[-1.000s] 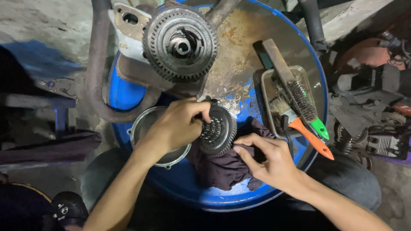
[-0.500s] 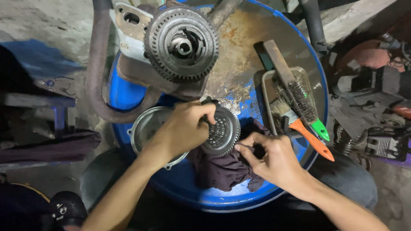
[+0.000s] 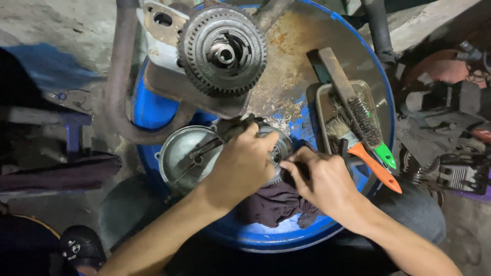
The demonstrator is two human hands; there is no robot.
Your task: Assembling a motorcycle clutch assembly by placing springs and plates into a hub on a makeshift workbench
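Note:
My left hand (image 3: 241,164) grips a small round toothed gear part (image 3: 280,149) over the top of a blue drum (image 3: 307,232). My right hand (image 3: 323,180) touches that part's right side with pinched fingers and rests over a dark rag (image 3: 273,205). Most of the gear part is hidden by both hands. A large gear assembly (image 3: 222,49) sits on a metal bracket at the drum's far side.
A round metal cover (image 3: 183,153) lies left of my hands. A metal tray (image 3: 327,110) on the right holds a wire brush (image 3: 365,120) and an orange-handled paintbrush (image 3: 365,156). A curved pipe (image 3: 120,82) runs at left. Engine parts (image 3: 455,174) lie on the floor at right.
My hands have closed in over the small gear, covering more of it. My right hand has moved up from the rag to the gear's side.

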